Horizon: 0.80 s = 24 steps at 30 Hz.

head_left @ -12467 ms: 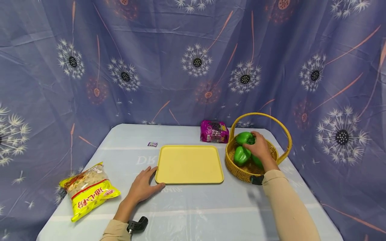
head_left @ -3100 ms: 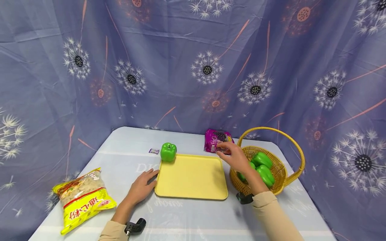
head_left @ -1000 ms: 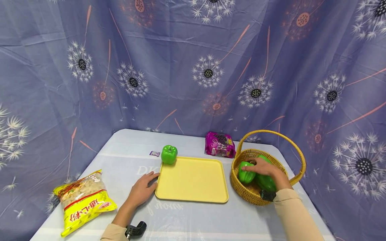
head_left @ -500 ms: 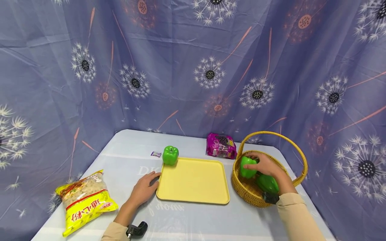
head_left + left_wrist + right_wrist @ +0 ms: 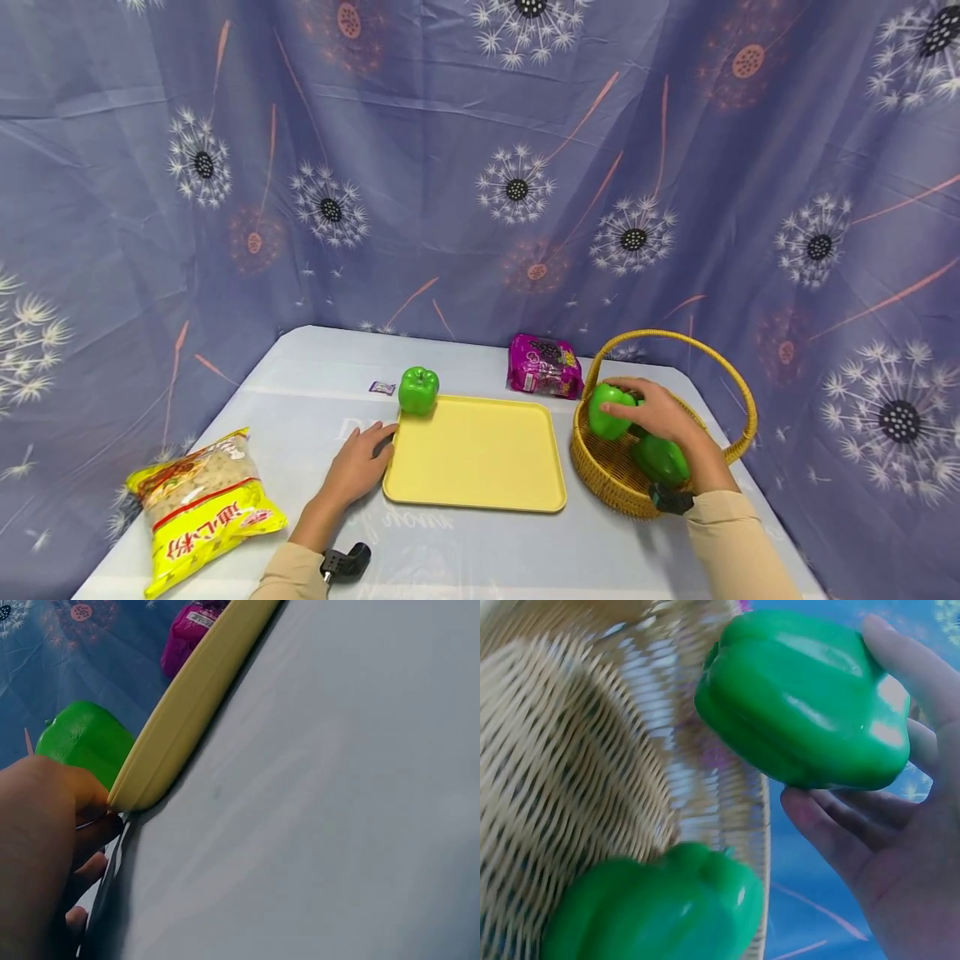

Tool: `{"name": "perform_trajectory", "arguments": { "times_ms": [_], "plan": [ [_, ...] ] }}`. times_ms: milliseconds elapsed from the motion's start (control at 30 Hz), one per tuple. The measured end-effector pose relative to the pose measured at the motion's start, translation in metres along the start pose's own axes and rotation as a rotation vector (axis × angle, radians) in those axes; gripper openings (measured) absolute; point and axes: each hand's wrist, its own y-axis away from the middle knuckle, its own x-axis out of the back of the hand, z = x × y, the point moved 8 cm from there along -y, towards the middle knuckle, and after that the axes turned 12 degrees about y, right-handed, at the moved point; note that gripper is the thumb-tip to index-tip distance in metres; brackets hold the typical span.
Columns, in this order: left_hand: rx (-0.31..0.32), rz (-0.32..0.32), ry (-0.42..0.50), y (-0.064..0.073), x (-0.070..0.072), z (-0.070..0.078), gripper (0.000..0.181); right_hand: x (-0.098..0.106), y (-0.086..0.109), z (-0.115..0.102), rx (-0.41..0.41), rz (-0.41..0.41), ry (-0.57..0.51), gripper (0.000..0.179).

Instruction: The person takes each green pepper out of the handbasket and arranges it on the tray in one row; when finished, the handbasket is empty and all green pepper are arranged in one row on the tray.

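In the basket's left part, my right hand (image 5: 651, 410) grips a green bell pepper (image 5: 608, 412). The right wrist view shows the thumb on one side of this pepper (image 5: 802, 701) and the fingers on the other. Another green pepper (image 5: 662, 460) lies below the hand in the yellow wicker basket (image 5: 611, 492); any further ones are hidden by the hand. My left hand (image 5: 356, 467) rests with relaxed fingers against the left edge of the yellow tray (image 5: 480, 454). One green bell pepper (image 5: 417, 391) stands upright at the tray's far left corner.
A yellow bag of pasta (image 5: 206, 508) lies at the left of the white table (image 5: 450, 558). Behind the tray are a purple snack package (image 5: 544, 367) and a small purple sachet (image 5: 382, 387). The basket's tall handle (image 5: 678, 335) arches over its opening.
Over the last seconds a pepper has come to stand on the tray's far left corner. My right hand has gone back into the basket and grasped another, lifting it slightly. My left hand stays put.
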Motion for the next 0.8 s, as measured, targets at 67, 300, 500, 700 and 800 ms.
{"name": "perform_trajectory", "arguments": {
  "times_ms": [67, 300, 500, 700, 800],
  "plan": [
    [0.005, 0.007, -0.023, 0.001, -0.001, 0.000, 0.038, 0.001, 0.000, -0.004, -0.005, -0.002, -0.021, 0.062],
    [0.012, 0.012, -0.031, 0.002, -0.005, -0.002, 0.039, 0.006, -0.003, -0.033, 0.020, 0.019, -0.051, 0.063],
    [0.007, 0.012, -0.031, 0.002, -0.004, -0.003, 0.039, 0.010, -0.006, -0.049, 0.032, 0.067, -0.011, 0.066],
    [-0.007, 0.027, -0.041, 0.001, -0.001, 0.000, 0.038, 0.005, -0.014, -0.063, 0.072, 0.078, -0.044, 0.065],
    [-0.003, 0.032, -0.036, 0.002, -0.001, 0.000, 0.038, 0.000, -0.019, -0.071, 0.104, 0.075, -0.047, 0.065]
  ]
}}
